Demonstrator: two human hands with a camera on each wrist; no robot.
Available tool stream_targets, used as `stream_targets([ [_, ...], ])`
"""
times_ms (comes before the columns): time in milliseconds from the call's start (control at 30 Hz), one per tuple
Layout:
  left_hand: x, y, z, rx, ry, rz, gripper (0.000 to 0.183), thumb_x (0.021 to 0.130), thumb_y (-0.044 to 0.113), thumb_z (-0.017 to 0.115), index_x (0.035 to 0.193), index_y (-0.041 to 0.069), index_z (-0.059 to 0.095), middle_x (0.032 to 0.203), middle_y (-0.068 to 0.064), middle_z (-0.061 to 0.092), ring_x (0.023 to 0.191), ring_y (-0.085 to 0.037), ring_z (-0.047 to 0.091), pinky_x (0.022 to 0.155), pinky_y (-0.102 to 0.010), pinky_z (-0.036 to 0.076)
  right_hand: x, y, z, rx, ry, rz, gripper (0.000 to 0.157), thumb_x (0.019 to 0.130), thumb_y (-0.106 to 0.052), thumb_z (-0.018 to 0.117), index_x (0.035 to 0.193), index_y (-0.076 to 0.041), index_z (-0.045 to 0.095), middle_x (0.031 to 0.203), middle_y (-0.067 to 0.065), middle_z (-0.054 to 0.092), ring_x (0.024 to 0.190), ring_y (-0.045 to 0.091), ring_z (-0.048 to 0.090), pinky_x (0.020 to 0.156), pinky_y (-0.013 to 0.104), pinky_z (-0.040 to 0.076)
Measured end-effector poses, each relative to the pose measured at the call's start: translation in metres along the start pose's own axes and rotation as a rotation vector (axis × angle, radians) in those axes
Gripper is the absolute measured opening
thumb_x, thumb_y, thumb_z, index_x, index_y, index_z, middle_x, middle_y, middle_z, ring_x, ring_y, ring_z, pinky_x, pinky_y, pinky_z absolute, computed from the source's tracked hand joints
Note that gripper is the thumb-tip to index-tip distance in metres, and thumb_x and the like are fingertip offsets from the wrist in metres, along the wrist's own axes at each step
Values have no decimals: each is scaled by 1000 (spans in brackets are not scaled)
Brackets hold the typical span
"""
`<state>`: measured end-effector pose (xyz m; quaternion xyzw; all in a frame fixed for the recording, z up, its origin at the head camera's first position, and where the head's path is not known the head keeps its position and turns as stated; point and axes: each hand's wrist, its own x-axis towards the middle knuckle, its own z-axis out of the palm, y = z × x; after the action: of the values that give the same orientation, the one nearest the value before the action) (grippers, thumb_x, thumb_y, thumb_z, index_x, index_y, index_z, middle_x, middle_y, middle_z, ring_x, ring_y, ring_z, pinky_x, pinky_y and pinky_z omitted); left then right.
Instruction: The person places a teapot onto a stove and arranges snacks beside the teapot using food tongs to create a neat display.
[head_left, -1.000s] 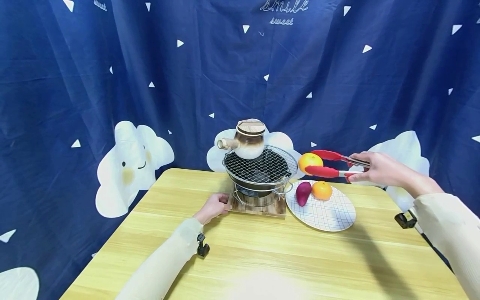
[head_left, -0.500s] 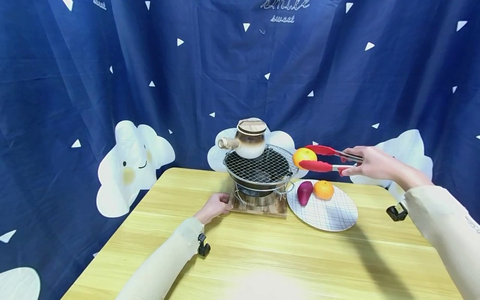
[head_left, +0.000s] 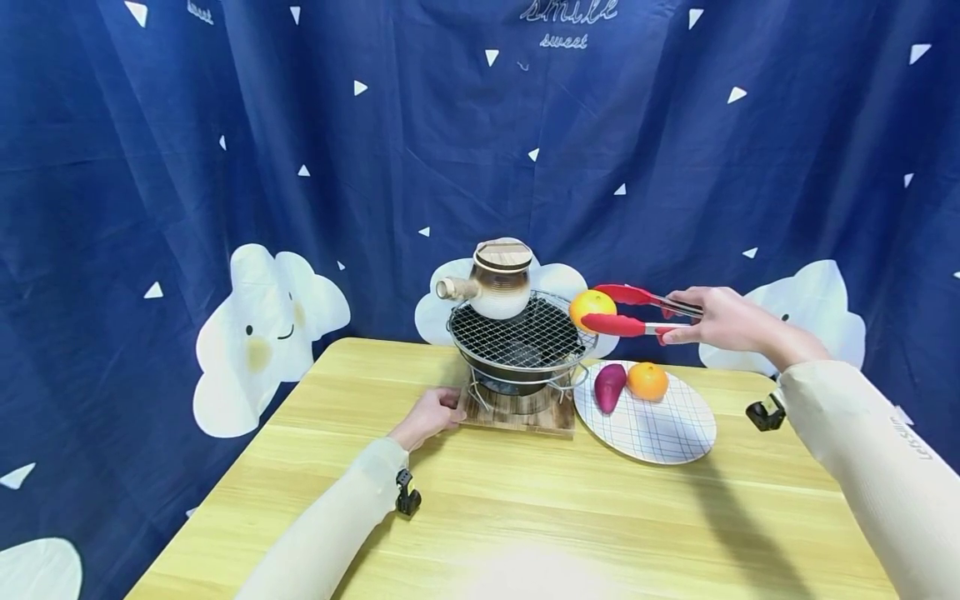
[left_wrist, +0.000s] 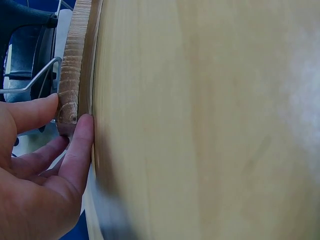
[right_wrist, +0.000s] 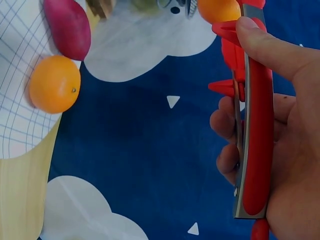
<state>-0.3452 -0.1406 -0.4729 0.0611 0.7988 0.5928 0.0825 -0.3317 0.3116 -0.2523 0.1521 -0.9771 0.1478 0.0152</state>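
My right hand (head_left: 723, 319) grips red-tipped metal tongs (right_wrist: 257, 135), thumb on one arm and fingers curled round the other. Between the tong tips is an orange (head_left: 588, 310), raised at the right rim of the round wire grill rack (head_left: 517, 337). With thumb and fingers, my left hand (head_left: 429, 417) pinches the left front corner of the wooden board (left_wrist: 75, 65) under the grill. On the rack's back left stands a brown and white clay pot (head_left: 501, 287) with a side handle and wooden lid.
Right of the grill, a white checked plate (head_left: 667, 437) holds a purple sweet-potato-shaped piece (head_left: 609, 387) and a second orange (head_left: 647, 381). A blue curtain (head_left: 375, 167) hangs behind the wooden table (head_left: 465, 517).
My right hand has moved left with the tongs and orange, from above the plate to the grill rack's right rim. The left hand stays at the board's corner.
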Motion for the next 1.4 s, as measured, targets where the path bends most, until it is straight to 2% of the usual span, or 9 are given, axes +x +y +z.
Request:
stream_targets([
  [300,-2,-1,1,-3,11,12,48,85,-8,66,132,-11,57,115,-25,67,92,-26,70,83,-39,63,15,-8,9,35,12,3,109,75,-67,76,146,10,43,130,31,61,114,43,58,96,64,52],
  [400,-2,-2,1,-3,12,12,47,85,-8,67,131,-11,57,115,-26,66,91,-26,70,82,-39,63,20,-9,12,37,21,-1,107,76,-65,77,146,9,44,127,29,63,114,42,59,97,64,51],
  [567,-1,-4,-1,-10,8,5,49,85,-7,67,132,-12,55,116,-26,65,90,-25,69,82,-37,63,29,-13,13,26,21,2,103,77,-60,79,145,9,44,130,30,61,118,45,57,99,66,49],
  [800,0,-2,1,-19,8,-7,51,86,-6,67,135,-11,53,118,-26,64,91,-26,70,84,-37,63,39,-16,15,15,16,-22,103,77,-60,79,144,11,45,128,30,63,112,41,58,99,64,50],
  [1000,0,-1,3,-20,3,-7,53,86,-6,67,137,-13,51,122,-28,62,95,-28,69,86,-38,62,44,-15,19,21,25,-23,100,79,-56,80,144,12,45,127,29,64,115,42,59,101,64,48],
  [1167,0,-2,2,-20,8,-2,52,87,-6,66,136,-14,50,122,-30,61,95,-30,70,86,-38,62,50,-18,21,17,24,-28,95,81,-50,80,145,11,44,133,31,60,117,43,57,103,65,47],
  [1400,-1,-1,2,-17,11,-13,53,87,-6,67,137,-13,50,122,-29,61,93,-29,70,86,-38,62,58,-22,23,25,22,-19,98,80,-53,80,146,9,44,136,31,58,119,43,56,105,65,45],
])
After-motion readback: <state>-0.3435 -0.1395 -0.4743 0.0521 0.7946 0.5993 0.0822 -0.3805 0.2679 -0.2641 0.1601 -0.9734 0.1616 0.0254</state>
